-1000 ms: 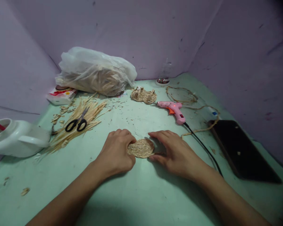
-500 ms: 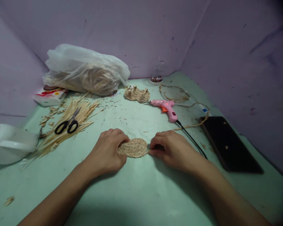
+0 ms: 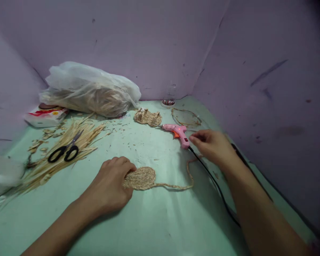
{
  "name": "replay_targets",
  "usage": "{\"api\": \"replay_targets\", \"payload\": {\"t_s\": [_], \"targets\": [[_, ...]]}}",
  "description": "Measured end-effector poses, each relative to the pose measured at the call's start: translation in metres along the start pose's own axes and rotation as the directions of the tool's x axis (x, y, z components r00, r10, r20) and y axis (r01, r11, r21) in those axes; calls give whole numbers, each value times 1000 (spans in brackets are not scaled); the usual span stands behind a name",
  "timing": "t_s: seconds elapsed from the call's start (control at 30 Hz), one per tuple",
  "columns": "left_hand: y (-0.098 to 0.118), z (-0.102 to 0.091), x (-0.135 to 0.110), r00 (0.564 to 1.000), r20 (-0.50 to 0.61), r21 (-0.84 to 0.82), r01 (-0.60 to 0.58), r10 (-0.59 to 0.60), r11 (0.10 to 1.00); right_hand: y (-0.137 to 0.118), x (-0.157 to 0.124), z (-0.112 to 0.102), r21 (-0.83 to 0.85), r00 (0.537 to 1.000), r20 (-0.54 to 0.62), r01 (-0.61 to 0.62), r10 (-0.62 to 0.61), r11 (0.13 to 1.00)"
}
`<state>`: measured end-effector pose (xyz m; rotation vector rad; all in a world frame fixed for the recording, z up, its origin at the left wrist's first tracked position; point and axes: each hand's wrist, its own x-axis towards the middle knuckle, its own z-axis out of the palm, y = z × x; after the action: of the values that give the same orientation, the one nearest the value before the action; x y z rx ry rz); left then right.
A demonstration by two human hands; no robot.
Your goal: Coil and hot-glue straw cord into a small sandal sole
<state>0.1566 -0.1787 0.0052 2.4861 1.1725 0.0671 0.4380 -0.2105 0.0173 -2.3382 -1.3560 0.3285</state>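
On the tabletop [image 3: 154,224], the left hand [image 3: 113,185] grips a braided coil [image 3: 142,178]; near the glue gun [image 3: 185,141], the right hand [image 3: 214,147] has parted fingers.

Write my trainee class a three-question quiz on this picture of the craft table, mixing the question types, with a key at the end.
1. True or false: the black-handled scissors lie on top of the pale dried strips.

2. Multiple choice: which thing does the left hand have hold of?
A) the black-handled scissors
B) the flat braided coil
C) the plastic bag

3. Short answer: which hand is nearer to the pink glue gun?

Key
1. True.
2. B; its fingers are at the coil's left end.
3. The right hand; its fingers are close to the handle.
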Motion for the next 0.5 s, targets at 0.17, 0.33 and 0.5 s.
{"api": "replay_targets", "payload": {"t_s": [0.17,0.33,0.5], "targets": [[-1,-5,-3,998,39,29,48,-49,998,-9,34,12,-54,991,70,-114,118,992],[-4,-5,-5,998,39,28,50,-51,998,-5,48,35,101,974,94,-214,205,971],[-4,-5,-4,997,44,28,56,-57,998,-8,31,28,399,972,126,-232,198,887]]}}
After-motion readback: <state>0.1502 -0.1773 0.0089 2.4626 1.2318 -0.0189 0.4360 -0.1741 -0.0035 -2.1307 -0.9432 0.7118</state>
